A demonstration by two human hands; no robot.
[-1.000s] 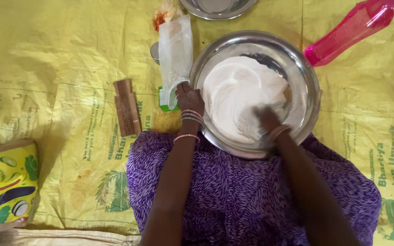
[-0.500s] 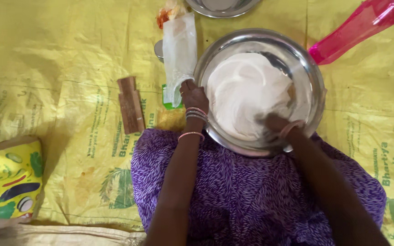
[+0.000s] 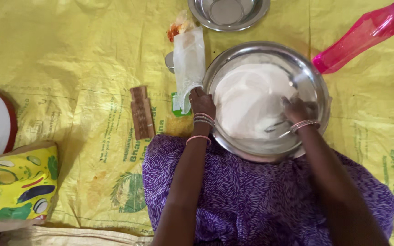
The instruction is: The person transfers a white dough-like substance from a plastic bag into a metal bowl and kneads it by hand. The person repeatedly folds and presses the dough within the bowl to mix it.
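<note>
A wide steel bowl rests against my lap, holding a mound of white flour. My left hand grips the bowl's left rim, bangles at the wrist. My right hand is down inside the bowl at its right side, fingers curled into the flour and partly dusted white. Whether those fingers hold any flour cannot be seen.
A clear plastic bag lies left of the bowl, with a brown ribbed block further left. A smaller steel bowl is above, a pink bottle at upper right. A patterned cushion sits at lower left on the yellow sheet.
My right hand has swept from the flour's middle toward the bowl's right side. The left hand has stayed on the rim.
</note>
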